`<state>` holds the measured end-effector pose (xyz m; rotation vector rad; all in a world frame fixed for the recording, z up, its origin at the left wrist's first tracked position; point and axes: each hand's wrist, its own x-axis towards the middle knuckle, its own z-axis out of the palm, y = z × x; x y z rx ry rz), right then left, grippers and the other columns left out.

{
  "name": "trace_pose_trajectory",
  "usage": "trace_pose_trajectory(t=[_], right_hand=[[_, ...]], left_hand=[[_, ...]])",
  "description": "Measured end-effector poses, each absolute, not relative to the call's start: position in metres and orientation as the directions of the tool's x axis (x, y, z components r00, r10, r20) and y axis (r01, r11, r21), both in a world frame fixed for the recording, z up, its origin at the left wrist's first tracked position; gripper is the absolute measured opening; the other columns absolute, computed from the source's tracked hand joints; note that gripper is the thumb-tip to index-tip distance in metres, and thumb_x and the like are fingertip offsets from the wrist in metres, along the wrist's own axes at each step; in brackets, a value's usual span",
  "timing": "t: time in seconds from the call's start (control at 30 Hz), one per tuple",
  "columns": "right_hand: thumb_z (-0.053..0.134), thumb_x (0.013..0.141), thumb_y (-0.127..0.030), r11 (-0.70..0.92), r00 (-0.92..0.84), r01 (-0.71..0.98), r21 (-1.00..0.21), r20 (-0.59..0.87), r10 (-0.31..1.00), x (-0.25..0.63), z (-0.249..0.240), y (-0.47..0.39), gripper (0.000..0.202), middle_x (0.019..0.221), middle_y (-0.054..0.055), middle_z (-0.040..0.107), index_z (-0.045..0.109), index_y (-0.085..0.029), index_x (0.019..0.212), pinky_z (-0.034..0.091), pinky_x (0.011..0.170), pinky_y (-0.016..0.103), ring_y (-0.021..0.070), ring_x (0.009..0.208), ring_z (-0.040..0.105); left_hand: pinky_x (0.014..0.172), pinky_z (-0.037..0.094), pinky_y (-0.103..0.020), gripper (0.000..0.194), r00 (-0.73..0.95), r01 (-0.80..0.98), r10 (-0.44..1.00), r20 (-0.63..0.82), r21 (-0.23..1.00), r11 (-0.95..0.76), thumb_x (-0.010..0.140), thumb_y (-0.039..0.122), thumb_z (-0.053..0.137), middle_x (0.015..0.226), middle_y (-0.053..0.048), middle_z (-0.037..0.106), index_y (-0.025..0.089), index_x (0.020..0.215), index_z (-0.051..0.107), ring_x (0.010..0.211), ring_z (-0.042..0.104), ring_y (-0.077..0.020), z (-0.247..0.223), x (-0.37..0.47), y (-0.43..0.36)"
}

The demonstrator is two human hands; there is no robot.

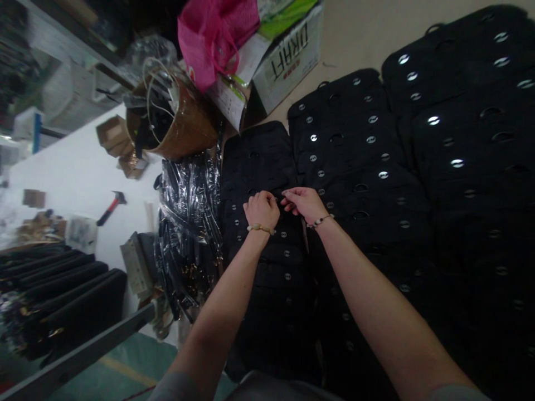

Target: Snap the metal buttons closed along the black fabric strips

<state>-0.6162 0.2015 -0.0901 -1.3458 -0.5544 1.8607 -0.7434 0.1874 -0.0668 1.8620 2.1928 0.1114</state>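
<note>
Rows of black fabric cases (259, 145), overlapping like shingles, lie beneath my hands, with small round silvery fittings (313, 138) and dark loop handles on them. Over the leftmost row, my left hand (261, 209) is closed, its fingers curled down at the black fabric; a small bright spot shows by its fingertips. My right hand (305, 203) is just to the right, with thumb and forefinger pinched together and pointing toward the left hand. Whatever is between the fingers of either hand is too small or hidden to name.
Left of the cases lies a pile of plastic-wrapped black straps (190, 206). Beyond it stand a brown round bin (188, 120), a printed carton (288, 67) and a pink bag (221, 33). A hammer (111, 208) lies on the white surface; black panels (83, 301) stand at lower left.
</note>
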Motion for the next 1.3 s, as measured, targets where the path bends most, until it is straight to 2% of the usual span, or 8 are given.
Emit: trace_pose_trajectory(t=[0.1,0.2,0.37,0.43,0.6,0.8,1.07,1.3], right_hand=[[0.063,0.082,-0.014,-0.604,-0.155,-0.328,-0.726,-0.589,0.793,-0.616,-0.091,0.201,0.004,0.059,0.001,0.065,0.065,-0.012,0.079,0.031,0.03,0.013,0.0064,0.039,0.055],[0.063,0.081,-0.017,-0.598,-0.138,-0.374,-0.709,-0.595,0.791,-0.615,-0.091,0.201,0.006,0.058,0.001,0.064,0.064,-0.013,0.077,0.031,0.031,0.013,0.0067,0.04,0.055],[0.064,0.077,-0.02,-0.585,-0.12,-0.459,-0.669,-0.605,0.787,-0.613,-0.09,0.202,0.008,0.055,-0.001,0.06,0.063,-0.013,0.075,0.031,0.032,0.014,0.0066,0.039,0.051],[0.065,0.076,-0.021,-0.582,-0.118,-0.461,-0.669,-0.604,0.788,-0.612,-0.089,0.202,0.008,0.054,-0.002,0.059,0.063,-0.013,0.074,0.03,0.032,0.015,0.0064,0.039,0.05],[0.065,0.075,-0.02,-0.581,-0.114,-0.491,-0.649,-0.614,0.781,-0.612,-0.087,0.202,0.008,0.052,-0.002,0.058,0.062,-0.014,0.073,0.029,0.033,0.015,0.0066,0.039,0.048],[0.064,0.074,-0.02,-0.58,-0.116,-0.5,-0.644,-0.613,0.781,-0.611,-0.087,0.202,0.007,0.053,-0.001,0.058,0.062,-0.013,0.075,0.029,0.034,0.016,0.0074,0.04,0.049],[0.063,0.074,-0.02,-0.528,-0.093,-0.573,-0.627,-0.59,0.802,-0.612,-0.094,0.203,0.007,0.055,0.0,0.06,0.063,-0.013,0.076,0.031,0.035,0.016,0.0075,0.041,0.05],[0.062,0.074,-0.019,-0.515,-0.071,-0.601,-0.612,-0.6,0.797,-0.612,-0.091,0.203,0.005,0.055,0.0,0.06,0.062,-0.013,0.076,0.033,0.035,0.017,0.0087,0.042,0.051]], left_hand=[[0.084,0.034,-0.041,0.008,-0.158,0.96,0.978,-0.133,0.212,0.184,0.087,0.027,0.053,0.088,-0.007,0.064,0.023,0.084,0.06,0.095,0.054,-0.0275,-0.067,-0.743,0.188],[0.083,0.034,-0.039,0.008,-0.132,0.967,0.99,-0.053,0.212,0.14,0.086,0.028,0.055,0.091,-0.006,0.064,0.023,0.086,0.061,0.095,0.054,-0.0262,-0.066,-0.744,0.184],[0.083,0.034,-0.037,0.011,0.136,0.95,0.991,-0.005,0.284,-0.129,0.087,0.032,0.057,0.091,-0.004,0.065,0.024,0.087,0.065,0.092,0.054,-0.022,-0.062,-0.739,0.165],[0.082,0.033,-0.037,0.014,0.175,0.942,0.984,-0.024,0.296,-0.16,0.086,0.035,0.059,0.089,-0.004,0.065,0.024,0.086,0.067,0.09,0.053,-0.0214,-0.062,-0.736,0.157],[0.078,0.033,-0.037,0.023,0.123,0.958,0.989,-0.078,0.269,-0.098,0.078,0.046,0.068,0.089,-0.004,0.066,0.025,0.087,0.069,0.09,0.052,-0.0227,-0.068,-0.724,0.144],[0.076,0.033,-0.037,0.011,0.028,0.962,0.993,-0.115,0.274,0.005,0.083,0.036,0.064,0.085,-0.002,0.064,0.027,0.084,0.071,0.087,0.052,-0.0217,-0.074,-0.713,0.141],[0.082,0.033,-0.04,0.013,-0.061,0.945,0.991,-0.117,0.312,0.095,0.08,0.038,0.067,0.088,-0.003,0.065,0.027,0.087,0.07,0.091,0.052,-0.0234,-0.073,-0.707,0.14],[0.084,0.035,-0.04,0.011,-0.076,0.914,0.994,-0.08,0.394,0.101,0.079,0.035,0.068,0.083,-0.003,0.064,0.025,0.077,0.066,0.089,0.054,-0.0227,-0.074,-0.7,0.136]])
